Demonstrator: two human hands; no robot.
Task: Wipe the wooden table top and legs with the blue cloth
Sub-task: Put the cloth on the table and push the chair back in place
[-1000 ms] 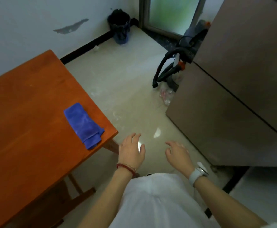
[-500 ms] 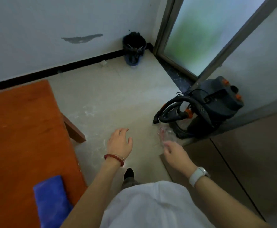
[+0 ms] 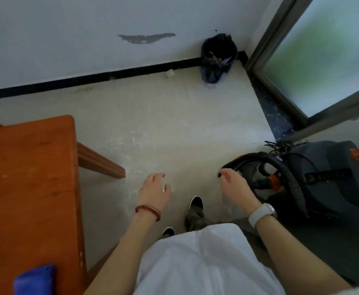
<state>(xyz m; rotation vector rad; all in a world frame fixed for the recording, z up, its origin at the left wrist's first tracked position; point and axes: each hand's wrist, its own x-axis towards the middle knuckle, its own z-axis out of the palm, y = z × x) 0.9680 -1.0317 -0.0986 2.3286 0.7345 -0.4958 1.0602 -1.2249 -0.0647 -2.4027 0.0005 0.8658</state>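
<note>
- Left hand hangs over the pale floor near the middle of the view, palm down, fingers loosely spread and holding nothing; a red bead bracelet circles its wrist.
- Right hand is out at about 3 o'clock from the left one, well apart from it, fingers loosely curled with the tips drooping, gripping nothing that I can make out; a white watch sits on that wrist.
- Blue cloth lies on the wooden desk down at 7 o'clock, near the desk's right edge and partly cut off by the bottom of the view; neither hand touches it.
- The desk fills the 9 o'clock side, its corner pointing toward 11 o'clock, and one desk leg slants out from under the top onto the floor.
- A dark vacuum cleaner with orange buttons stands at 3 o'clock, its black hose looped just beyond the right hand's fingertips.
- A small dark bin sits in the corner at 1 o'clock, against the white wall and its black skirting, beside a frosted glass door.
- Two dark shoes with white soles show on the floor between the forearms, above a white shirt.
</note>
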